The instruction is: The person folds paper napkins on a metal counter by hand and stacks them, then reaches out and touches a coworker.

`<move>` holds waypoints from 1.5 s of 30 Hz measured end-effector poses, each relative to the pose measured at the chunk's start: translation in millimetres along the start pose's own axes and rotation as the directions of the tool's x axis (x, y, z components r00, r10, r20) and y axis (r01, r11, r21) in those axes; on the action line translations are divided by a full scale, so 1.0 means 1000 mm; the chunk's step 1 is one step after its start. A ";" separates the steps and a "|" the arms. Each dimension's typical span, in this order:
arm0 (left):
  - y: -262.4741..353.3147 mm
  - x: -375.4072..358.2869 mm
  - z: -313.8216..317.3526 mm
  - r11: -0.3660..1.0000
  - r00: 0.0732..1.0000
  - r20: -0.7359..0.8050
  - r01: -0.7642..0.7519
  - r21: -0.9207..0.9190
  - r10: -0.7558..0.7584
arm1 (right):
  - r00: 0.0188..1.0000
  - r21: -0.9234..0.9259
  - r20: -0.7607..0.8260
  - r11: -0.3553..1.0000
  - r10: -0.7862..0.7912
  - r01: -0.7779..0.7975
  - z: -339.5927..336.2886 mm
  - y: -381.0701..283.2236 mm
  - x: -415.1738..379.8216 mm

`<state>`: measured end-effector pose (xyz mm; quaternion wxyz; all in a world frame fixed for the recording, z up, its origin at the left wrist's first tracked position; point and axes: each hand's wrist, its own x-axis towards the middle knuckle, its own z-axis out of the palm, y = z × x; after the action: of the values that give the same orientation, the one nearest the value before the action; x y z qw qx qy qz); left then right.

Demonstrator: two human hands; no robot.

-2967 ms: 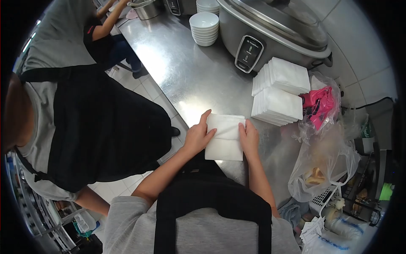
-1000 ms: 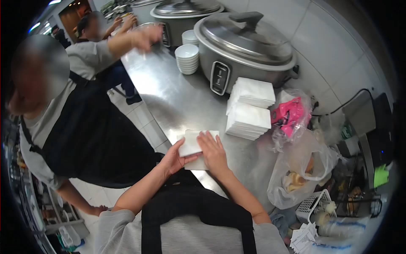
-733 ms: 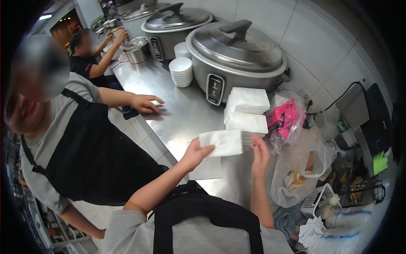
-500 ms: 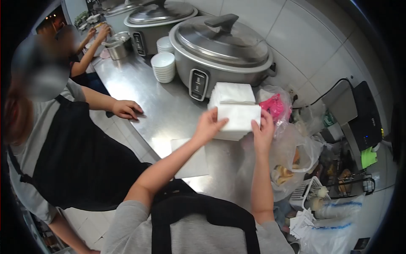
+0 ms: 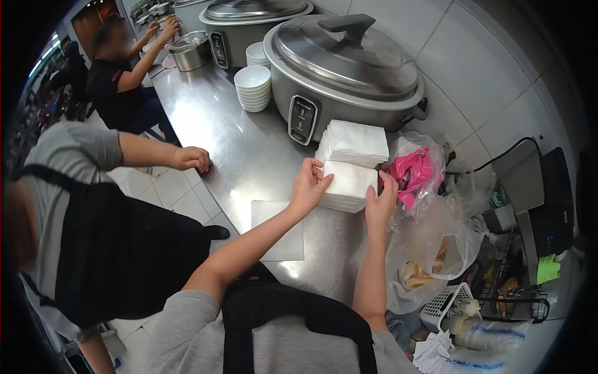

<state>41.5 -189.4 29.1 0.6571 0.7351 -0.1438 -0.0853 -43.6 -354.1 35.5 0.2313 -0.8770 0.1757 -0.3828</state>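
Two stacks of folded white paper napkins stand one behind the other on the steel counter. My left hand [image 5: 310,189] grips the left edge of the front napkin stack [image 5: 350,182], its thumb on the top napkin. At the right edge, my right hand [image 5: 380,198] has its thumb and fingers bent around the corner of that same stack. Behind it rises the taller rear napkin stack [image 5: 355,138], which neither hand touches. A flat white paper sheet [image 5: 277,234] lies on the counter below my left forearm.
A large rice cooker [image 5: 349,68] stands behind the napkins, with stacked white bowls [image 5: 253,87] beside it. Plastic bags [image 5: 423,249], a pink bag [image 5: 411,177] and a white basket [image 5: 447,305] crowd the right. A co-worker's hand [image 5: 191,159] rests at the left edge of the steel counter [image 5: 218,149].
Both hands have come slightly down with the top napkin, which now lies flatter on the front stack. The co-worker at left leans farther back, fingers now curled. The camera view has shifted.
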 end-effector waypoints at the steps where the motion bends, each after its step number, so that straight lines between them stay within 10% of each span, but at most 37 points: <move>1: -0.008 0.000 0.005 1.000 1.000 -0.003 0.005 0.013 -0.005 | 1.000 0.011 0.004 1.000 0.007 -0.007 0.001 0.003 -0.001; 3: -0.027 0.005 0.012 0.962 0.940 -0.222 -0.271 -0.032 0.257 | 0.923 0.554 0.192 0.739 0.335 -0.384 0.010 0.010 -0.001; 5: -0.019 -0.002 0.006 0.985 0.985 -0.081 -0.160 -0.059 0.155 | 0.871 0.772 0.292 0.442 0.394 -0.458 0.020 0.018 -0.006; 12: -0.014 -0.010 0.018 0.904 0.979 0.157 0.182 -0.387 -0.130 | 0.901 0.746 0.192 0.539 0.389 -0.392 0.018 0.035 -0.002; 19: -0.018 -0.052 -0.087 0.971 0.978 0.144 -0.172 0.169 0.148 | 0.962 0.582 -0.036 0.788 0.270 -0.199 -0.035 0.007 -0.057; 22: -0.029 -0.100 -0.121 0.867 0.860 0.510 -0.238 0.438 -0.022 | 0.945 0.525 0.291 0.802 0.147 -0.286 -0.036 -0.007 -0.111; 24: -0.047 -0.121 -0.119 0.629 0.705 0.709 -0.538 0.561 -0.030 | 0.854 0.495 0.518 0.797 0.049 -0.346 -0.022 -0.032 -0.131; 30: -0.060 -0.115 -0.113 0.544 0.806 0.579 -0.544 0.639 0.125 | 0.760 0.523 0.565 0.852 -0.321 -0.029 0.027 -0.104 -0.135; 45: -0.058 -0.087 -0.150 0.592 0.761 0.632 -0.580 0.560 0.148 | 0.582 0.425 0.717 0.902 -0.385 0.073 0.052 -0.096 -0.095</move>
<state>12.0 -14.3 -15.7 0.2454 0.8321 -0.4919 -0.0743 -53.3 -214.5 0.3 0.3842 -0.9138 -0.1315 -0.0109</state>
